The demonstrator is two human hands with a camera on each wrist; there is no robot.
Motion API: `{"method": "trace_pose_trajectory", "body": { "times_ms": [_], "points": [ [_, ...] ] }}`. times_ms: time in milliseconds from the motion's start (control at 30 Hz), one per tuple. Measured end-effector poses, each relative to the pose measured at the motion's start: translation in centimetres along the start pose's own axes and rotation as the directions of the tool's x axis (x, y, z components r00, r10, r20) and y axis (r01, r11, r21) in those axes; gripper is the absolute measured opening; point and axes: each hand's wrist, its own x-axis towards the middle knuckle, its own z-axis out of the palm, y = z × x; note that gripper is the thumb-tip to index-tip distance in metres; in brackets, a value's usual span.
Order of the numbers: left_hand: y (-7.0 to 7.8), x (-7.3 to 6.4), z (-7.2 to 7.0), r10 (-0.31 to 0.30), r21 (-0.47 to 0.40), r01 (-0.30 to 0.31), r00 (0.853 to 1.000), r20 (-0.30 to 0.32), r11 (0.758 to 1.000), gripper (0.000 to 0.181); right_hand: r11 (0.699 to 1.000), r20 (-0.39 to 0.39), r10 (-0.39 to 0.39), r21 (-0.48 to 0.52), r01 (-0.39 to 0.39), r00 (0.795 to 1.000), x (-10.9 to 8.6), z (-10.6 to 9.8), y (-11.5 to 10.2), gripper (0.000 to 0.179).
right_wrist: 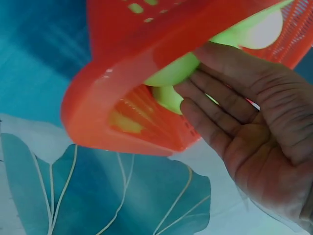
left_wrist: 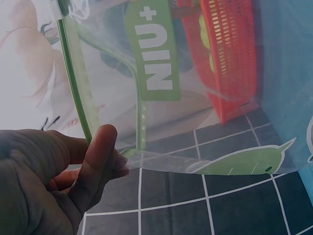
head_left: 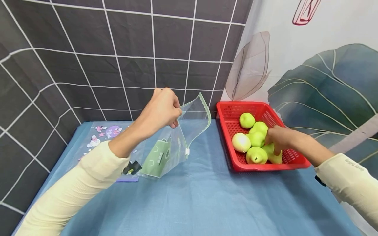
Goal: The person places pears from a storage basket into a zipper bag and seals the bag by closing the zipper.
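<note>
My left hand (head_left: pixel 163 108) pinches the upper edge of a clear zip bag (head_left: pixel 177 149) between thumb and fingers. The bag hangs tilted, its green-trimmed mouth spread apart, with a white slider at one end of the seal. A green printed panel (left_wrist: pixel 155 54) shows on its side. My right hand (head_left: pixel 279 137) reaches into a red plastic basket (head_left: pixel 239 167) at the right. Its thumb and fingers are around a green pear (head_left: pixel 274 155) near the basket's front right corner; the hand partly hides it. Beside it lie several other yellow-green fruits (head_left: pixel 256 155).
A second clear bag with purple and pink cartoon prints (head_left: pixel 113 131) lies flat on the blue tablecloth (head_left: pixel 189 203), behind my left forearm. A dark tiled-pattern cloth (head_left: pixel 130 36) hangs at the back, and a leaf-patterned curtain (head_left: pixel 325 88) at the right, close to the basket.
</note>
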Motion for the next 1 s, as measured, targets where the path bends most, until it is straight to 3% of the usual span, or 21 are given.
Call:
{"method": "trace_pose_trajectory", "body": {
  "times_ms": [600,767,1000],
  "points": [
    [-0.6,0.1,0.0,-0.009,-0.008,0.009,1.0,-0.004,1.0,0.033,0.997,0.013,-0.058,-0.049,0.058,0.998,0.7,0.8,0.6,0.041],
    [-0.7,0.2,0.1,-0.005,-0.017,0.005,1.0,-0.009,1.0,0.034,0.995,0.028,-0.069,-0.066,0.071,0.997,0.4,0.2,0.6,0.039],
    [-0.9,0.1,0.0,-0.013,-0.036,0.012,1.0,-0.011,0.999,0.033,0.997,0.023,-0.048,-0.055,0.05,0.999,-0.2,-1.2,0.7,0.052]
  ]
}}
